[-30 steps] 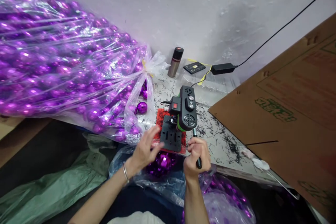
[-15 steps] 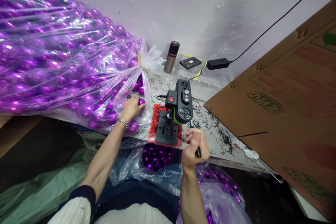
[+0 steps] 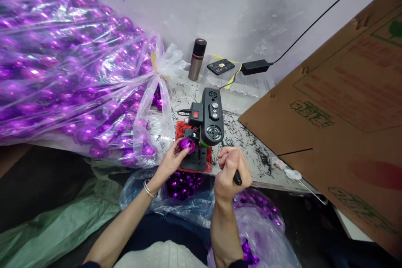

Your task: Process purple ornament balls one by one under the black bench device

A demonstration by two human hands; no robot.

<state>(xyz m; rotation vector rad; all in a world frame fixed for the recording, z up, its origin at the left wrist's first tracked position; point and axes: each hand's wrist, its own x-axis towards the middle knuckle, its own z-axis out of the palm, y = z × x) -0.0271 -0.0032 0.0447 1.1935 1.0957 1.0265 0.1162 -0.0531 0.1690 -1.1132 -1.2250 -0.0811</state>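
Note:
My left hand [image 3: 171, 158] pinches a shiny purple bauble [image 3: 187, 145] over the black slotted base plate of a small bench machine [image 3: 212, 117]. The machine has a black housing with round grilles and a box with a red switch. My right hand [image 3: 232, 171] is wrapped round the black-ended lever handle [image 3: 238, 178] at the machine's right side. Under the base lies a red mat [image 3: 209, 162]. Left of the machine, a large clear bag [image 3: 78, 79] full of purple baubles lies with its neck tied in yellow. The bauble's underside is hidden by my fingers.
A steel flask [image 3: 197, 59], a dark phone [image 3: 220, 66] and a power adapter [image 3: 256, 66] sit at the back. A big cardboard box [image 3: 339, 134] flanks the right. Short black scraps litter the white table [image 3: 232, 167]. Below its front edge, an open bag [image 3: 184, 185] holds more baubles.
My left hand has moved right from the tied bag, carrying a purple bauble to the machine's base. My right hand stays on the lever handle. The view has shifted slightly.

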